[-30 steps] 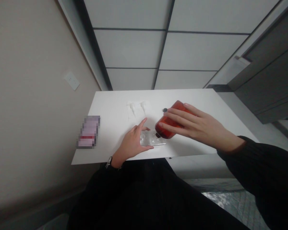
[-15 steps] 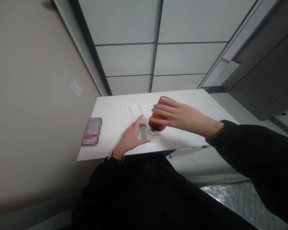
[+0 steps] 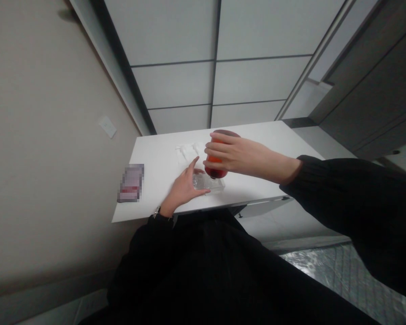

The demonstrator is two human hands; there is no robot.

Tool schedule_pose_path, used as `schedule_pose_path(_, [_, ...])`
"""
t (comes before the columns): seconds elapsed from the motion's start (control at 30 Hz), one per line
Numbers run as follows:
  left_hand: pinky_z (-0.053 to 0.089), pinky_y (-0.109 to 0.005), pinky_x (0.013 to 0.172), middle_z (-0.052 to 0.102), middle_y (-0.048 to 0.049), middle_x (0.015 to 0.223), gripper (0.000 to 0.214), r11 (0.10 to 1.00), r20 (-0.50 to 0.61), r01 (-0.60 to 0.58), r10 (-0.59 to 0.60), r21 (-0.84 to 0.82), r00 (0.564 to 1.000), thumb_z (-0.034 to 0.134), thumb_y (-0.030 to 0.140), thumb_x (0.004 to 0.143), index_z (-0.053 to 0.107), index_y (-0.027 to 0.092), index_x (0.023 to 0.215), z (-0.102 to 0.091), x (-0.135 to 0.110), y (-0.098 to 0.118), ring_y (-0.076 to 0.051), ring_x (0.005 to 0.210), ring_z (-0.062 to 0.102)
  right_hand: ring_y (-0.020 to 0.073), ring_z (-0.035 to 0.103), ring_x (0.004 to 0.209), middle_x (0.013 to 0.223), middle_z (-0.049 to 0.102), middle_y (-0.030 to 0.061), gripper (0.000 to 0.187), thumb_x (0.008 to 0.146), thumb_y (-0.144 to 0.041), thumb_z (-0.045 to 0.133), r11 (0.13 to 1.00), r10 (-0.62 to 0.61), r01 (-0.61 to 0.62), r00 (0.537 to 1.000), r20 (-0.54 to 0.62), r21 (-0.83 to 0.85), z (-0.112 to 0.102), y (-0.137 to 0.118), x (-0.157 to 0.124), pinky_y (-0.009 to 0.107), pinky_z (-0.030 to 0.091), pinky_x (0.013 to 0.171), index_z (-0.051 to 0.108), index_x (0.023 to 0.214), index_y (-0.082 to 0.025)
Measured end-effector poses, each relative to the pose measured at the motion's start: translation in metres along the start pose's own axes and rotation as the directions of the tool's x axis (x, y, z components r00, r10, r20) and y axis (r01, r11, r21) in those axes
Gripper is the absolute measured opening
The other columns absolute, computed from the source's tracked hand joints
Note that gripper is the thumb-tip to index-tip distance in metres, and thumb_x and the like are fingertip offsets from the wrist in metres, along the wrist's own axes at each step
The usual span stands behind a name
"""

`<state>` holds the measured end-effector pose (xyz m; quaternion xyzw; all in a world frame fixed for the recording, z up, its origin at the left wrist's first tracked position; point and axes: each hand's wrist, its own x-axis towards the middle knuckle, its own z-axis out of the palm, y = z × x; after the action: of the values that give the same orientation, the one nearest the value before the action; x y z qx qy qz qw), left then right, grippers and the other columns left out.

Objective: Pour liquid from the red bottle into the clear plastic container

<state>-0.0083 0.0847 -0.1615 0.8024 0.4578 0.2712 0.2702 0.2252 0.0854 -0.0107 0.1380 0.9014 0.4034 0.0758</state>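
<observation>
The mouth of the amber bottle (image 3: 217,159) is hidden behind the clear bottle (image 3: 208,183) beneath it, and the white sprayer pieces (image 3: 188,151) farther back on the white table (image 3: 257,189) are too pale to make out. A pixelated packet (image 3: 131,183) lies near the left edge. The amber bottle stands inverted, long axis near vertical, neck down onto the clear bottle. The right hand (image 3: 235,155) wraps its fingers around the amber bottle. The left hand (image 3: 184,189), half curled, steadies the clear bottle on the table.

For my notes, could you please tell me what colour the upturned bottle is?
The bottle is translucent amber-red, seen best in the head view.
</observation>
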Motion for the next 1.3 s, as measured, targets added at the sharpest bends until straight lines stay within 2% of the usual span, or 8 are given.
schedule_pose_path(0.17, [0.05, -0.053, 0.11, 0.07, -0.0141, 0.135, 0.125, 1.0, 0.001, 0.016, -0.016, 0.004, 1.0, 0.094, 0.042, 0.073, 0.016, 0.023, 0.169, 0.001, 0.002, -0.001, -0.035, 0.127, 0.066, 0.0168, 0.064, 0.124, 0.126, 0.074, 0.0004, 0.037, 0.1, -0.01, 0.062, 0.998, -0.034, 0.036, 0.998, 0.046, -0.048, -0.002, -0.001, 0.005, 0.047, 0.038, 0.123, 0.067, 0.134, -0.023])
schedule_pose_path(0.3, [0.048, -0.053, 0.11, 0.069, -0.0156, 0.136, 0.127, 1.0, 0.011, 0.001, -0.001, -0.005, 1.0, 0.092, 0.053, 0.074, 0.015, 0.02, 0.17, 0.001, 0.003, -0.004, -0.036, 0.125, 0.066, 0.0169, 0.063, 0.129, 0.13, 0.074, -0.0021, 0.042, 0.099, -0.008, 0.061, 0.994, -0.048, 0.057, 0.994, 0.1, -0.089, -0.006, -0.002, 0.008, 0.049, 0.036, 0.125, 0.066, 0.137, -0.025])
schedule_pose_path(0.43, [0.045, -0.053, 0.112, 0.067, -0.0174, 0.139, 0.103, 0.998, 0.035, -0.036, 0.038, -0.057, 0.999, 0.066, 0.068, 0.094, 0.015, 0.02, 0.17, -0.001, 0.004, -0.008, -0.036, 0.13, 0.062, 0.0166, 0.062, 0.13, 0.132, 0.073, -0.0012, 0.041, 0.099, -0.006, 0.06, 0.993, -0.053, 0.065, 0.991, 0.122, -0.096, -0.009, -0.003, 0.009, 0.047, 0.036, 0.125, 0.067, 0.136, -0.022])
schedule_pose_path(0.57, [0.041, -0.052, 0.116, 0.067, -0.0182, 0.14, 0.084, 0.993, 0.043, -0.03, 0.035, -0.114, 0.998, 0.036, 0.069, 0.106, 0.018, 0.017, 0.17, -0.003, 0.004, -0.008, -0.034, 0.131, 0.062, 0.0161, 0.062, 0.13, 0.133, 0.073, -0.0011, 0.039, 0.1, -0.006, 0.059, 0.994, -0.055, 0.066, 0.99, 0.132, -0.083, -0.013, -0.002, 0.011, 0.049, 0.036, 0.125, 0.067, 0.135, -0.023])
schedule_pose_path(0.83, [0.041, -0.049, 0.117, 0.07, -0.0133, 0.135, 0.074, 0.988, 0.04, -0.037, 0.044, -0.149, 0.998, 0.029, 0.06, 0.111, 0.018, 0.018, 0.17, -0.005, 0.002, -0.004, -0.03, 0.129, 0.062, 0.0158, 0.061, 0.132, 0.133, 0.073, -0.0023, 0.038, 0.101, -0.005, 0.054, 0.998, -0.063, 0.066, 0.984, 0.169, -0.008, -0.019, -0.002, 0.017, 0.052, 0.036, 0.125, 0.068, 0.132, -0.022])
schedule_pose_path(0.93, [0.042, -0.049, 0.116, 0.07, -0.0132, 0.134, 0.074, 0.986, 0.043, -0.041, 0.048, -0.164, 0.998, 0.028, 0.061, 0.111, 0.017, 0.018, 0.17, -0.005, 0.003, -0.006, -0.03, 0.128, 0.063, 0.0167, 0.062, 0.131, 0.129, 0.074, -0.0007, 0.035, 0.099, -0.004, 0.057, 0.998, -0.049, 0.045, 0.993, 0.109, 0.038, -0.01, -0.003, 0.017, 0.052, 0.037, 0.124, 0.07, 0.127, -0.019])
schedule_pose_path(1.13, [0.042, -0.05, 0.115, 0.071, -0.0136, 0.133, 0.073, 0.982, 0.041, -0.036, 0.045, -0.184, 0.998, 0.025, 0.06, 0.111, 0.017, 0.017, 0.17, -0.005, 0.004, -0.008, -0.031, 0.128, 0.063, 0.0152, 0.071, 0.12, 0.105, 0.076, -0.0081, 0.03, 0.096, -0.001, 0.056, 0.988, -0.007, 0.038, 0.979, -0.202, 0.148, 0.011, -0.005, 0.016, 0.049, 0.048, 0.118, 0.074, 0.104, -0.023])
schedule_pose_path(1.3, [0.045, -0.046, 0.112, 0.071, -0.0127, 0.139, 0.069, 0.985, 0.055, -0.028, 0.038, -0.171, 0.998, 0.028, 0.056, 0.111, 0.02, 0.019, 0.169, -0.008, 0.004, -0.003, -0.029, 0.126, 0.066, 0.0169, 0.071, 0.123, 0.108, 0.077, -0.0084, 0.03, 0.092, 0.002, 0.058, 0.979, -0.009, 0.05, 0.978, -0.206, 0.196, 0.014, -0.005, 0.019, 0.051, 0.048, 0.119, 0.073, 0.101, -0.023])
